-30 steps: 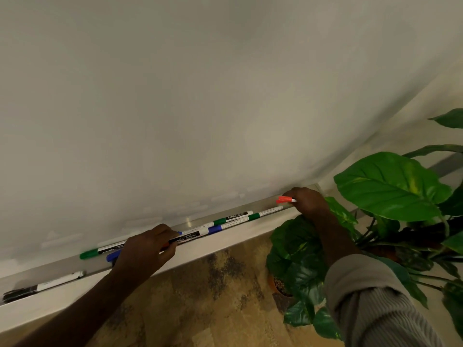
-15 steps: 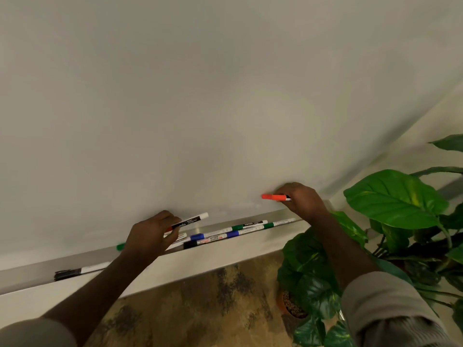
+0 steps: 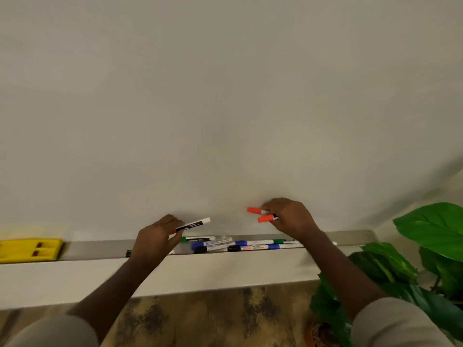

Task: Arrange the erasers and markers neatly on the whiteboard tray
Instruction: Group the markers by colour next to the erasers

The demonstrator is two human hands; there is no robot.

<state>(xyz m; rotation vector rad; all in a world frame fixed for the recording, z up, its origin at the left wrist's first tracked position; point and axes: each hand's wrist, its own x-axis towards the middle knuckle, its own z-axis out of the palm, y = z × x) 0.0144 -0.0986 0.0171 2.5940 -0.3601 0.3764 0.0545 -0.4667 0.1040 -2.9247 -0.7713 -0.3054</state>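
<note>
My left hand (image 3: 155, 241) grips a white marker with a black label (image 3: 194, 224), lifted above the tray and pointing up to the right. My right hand (image 3: 290, 219) holds two red-capped markers (image 3: 260, 214), caps pointing left, against the whiteboard just above the tray. The grey whiteboard tray (image 3: 95, 249) runs across the view. Between my hands several markers lie in it in a loose pile: a green one (image 3: 198, 239), blue ones (image 3: 215, 244) and a black-capped one (image 3: 200, 249). A yellow eraser (image 3: 30, 250) sits at the tray's left end.
The white whiteboard (image 3: 225, 108) fills the upper view. A large leafy potted plant (image 3: 431, 234) stands at the right, close under my right forearm. Below the tray is a white ledge (image 3: 213, 271), then patterned brown floor (image 3: 200, 319).
The view shifted left, bringing the yellow eraser into sight. My left hand lifted the black-labelled marker off the tray. My right hand now shows two red caps instead of one.
</note>
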